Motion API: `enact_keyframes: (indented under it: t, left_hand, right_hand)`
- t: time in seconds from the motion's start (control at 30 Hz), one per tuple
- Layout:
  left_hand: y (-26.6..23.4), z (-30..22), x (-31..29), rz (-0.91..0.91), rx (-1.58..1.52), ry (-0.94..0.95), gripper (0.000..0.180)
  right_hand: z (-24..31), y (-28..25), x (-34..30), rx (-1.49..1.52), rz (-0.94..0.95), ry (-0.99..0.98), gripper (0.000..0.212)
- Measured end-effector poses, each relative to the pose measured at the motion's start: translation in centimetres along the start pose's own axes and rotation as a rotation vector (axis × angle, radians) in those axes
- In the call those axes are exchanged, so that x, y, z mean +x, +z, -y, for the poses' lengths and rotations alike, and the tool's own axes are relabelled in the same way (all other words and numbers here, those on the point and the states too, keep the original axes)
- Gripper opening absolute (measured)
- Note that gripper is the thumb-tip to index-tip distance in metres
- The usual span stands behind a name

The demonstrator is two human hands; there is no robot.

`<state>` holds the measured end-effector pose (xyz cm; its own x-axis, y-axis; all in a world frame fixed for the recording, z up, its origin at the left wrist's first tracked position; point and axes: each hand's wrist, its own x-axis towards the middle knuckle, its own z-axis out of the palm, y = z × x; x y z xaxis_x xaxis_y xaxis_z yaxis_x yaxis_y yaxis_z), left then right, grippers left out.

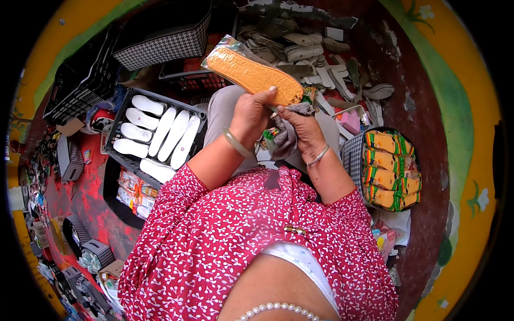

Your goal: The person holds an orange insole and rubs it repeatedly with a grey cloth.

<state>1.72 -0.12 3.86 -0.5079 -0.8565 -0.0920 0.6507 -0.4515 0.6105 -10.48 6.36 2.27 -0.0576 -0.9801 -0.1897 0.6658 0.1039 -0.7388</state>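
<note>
The left hand (250, 116) grips the orange insole (257, 74) near its lower end, thumb on top. The right hand (306, 128), just beside it, clutches a grey cloth (285, 142); white insoles (162, 132) lie left of the left hand.

The orange insole (254, 74) hides most of the left hand's (251, 111) fingers; the near edge crops the pearl necklace (277, 306).
</note>
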Motion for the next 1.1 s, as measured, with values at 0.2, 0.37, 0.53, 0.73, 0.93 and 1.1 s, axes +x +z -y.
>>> enact_keyframes:
  t: [0.2, 0.37, 0.53, 0.73, 0.93, 1.1]
  left_hand:
    - [0.2, -0.2, -0.1, -0.006, -0.011, 0.042, 0.029]
    - [0.1, -0.4, -0.2, -0.011, -0.001, 0.059, 0.031]
    - [0.2, -0.6, -0.1, 0.007, -0.001, 0.087, 0.034]
    - [0.2, -1.1, -0.3, 0.007, 0.006, 0.092, 0.036]
    - [-4.1, -6.8, 2.6, -0.103, -0.046, 0.333, 0.036]
    - [-3.2, -8.9, 0.7, -0.154, 0.041, 0.398, 0.037]
  right_hand:
    - [0.1, 0.3, -0.3, 0.001, -0.016, 0.028, 0.042]
    - [0.0, 0.2, -0.5, -0.022, -0.038, 0.020, 0.040]
    - [0.3, 0.8, -1.0, -0.024, -0.029, 0.016, 0.037]
    - [0.2, 0.7, -1.0, -0.062, -0.027, 0.001, 0.031]
    - [0.9, -1.7, -2.5, -0.047, -0.205, 0.096, 0.023]
    - [2.4, -4.1, -2.6, 0.065, -0.064, 0.015, 0.036]
